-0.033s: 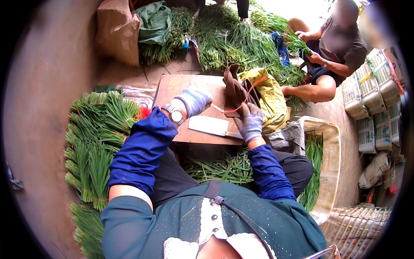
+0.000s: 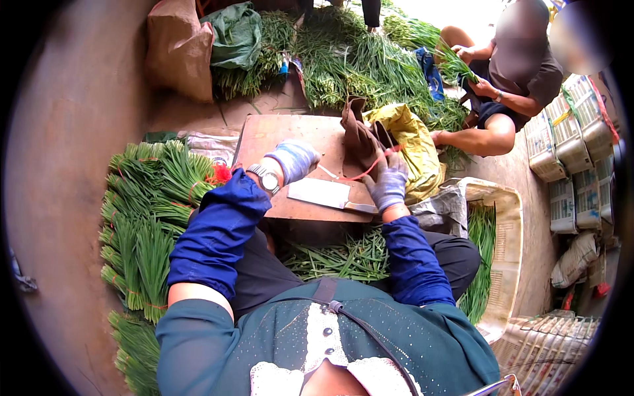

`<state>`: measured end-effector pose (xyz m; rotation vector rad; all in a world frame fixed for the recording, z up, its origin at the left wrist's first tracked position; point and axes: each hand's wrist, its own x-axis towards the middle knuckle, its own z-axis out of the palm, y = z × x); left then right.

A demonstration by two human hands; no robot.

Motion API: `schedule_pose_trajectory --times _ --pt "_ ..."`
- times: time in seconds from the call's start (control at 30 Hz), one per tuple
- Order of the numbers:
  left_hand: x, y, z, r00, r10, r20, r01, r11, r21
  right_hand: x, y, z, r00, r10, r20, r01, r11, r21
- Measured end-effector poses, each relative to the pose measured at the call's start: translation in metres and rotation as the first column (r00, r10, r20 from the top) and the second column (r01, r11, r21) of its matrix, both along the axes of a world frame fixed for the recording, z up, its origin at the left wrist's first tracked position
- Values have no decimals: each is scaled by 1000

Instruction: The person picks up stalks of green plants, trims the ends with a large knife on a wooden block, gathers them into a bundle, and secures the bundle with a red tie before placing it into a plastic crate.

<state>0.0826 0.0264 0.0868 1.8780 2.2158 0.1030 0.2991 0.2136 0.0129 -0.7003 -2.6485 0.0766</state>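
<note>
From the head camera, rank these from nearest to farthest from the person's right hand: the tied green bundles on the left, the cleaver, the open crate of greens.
1. Cleaver: on the board, handle close by the right hand.
2. Open crate: on the person's right.
3. Tied green bundles: across on the person's left.

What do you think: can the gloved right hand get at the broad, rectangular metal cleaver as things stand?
Probably yes: the handle of the cleaver lies largely uncovered beside the right hand. That hand seems to hold a thin red-and-white cord, which it may need to release first.
</note>
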Motion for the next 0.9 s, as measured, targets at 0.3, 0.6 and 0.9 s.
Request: schedule_pose_trajectory --times 0.3,0.6,0.9 --pt "-26 -7 -86 909 414 51 -376 867 -327 -44 86 -21 973 -139 183 201 898 -391" --pt "-45 -13 -120 867 490 89 -412 806 -426 2 -17 22 710 330 622 -256 944 -208" --pt "-51 -20 -148 931 365 19 -335 873 -356 50 -30 -7 751 438 494 -238 878 -416"
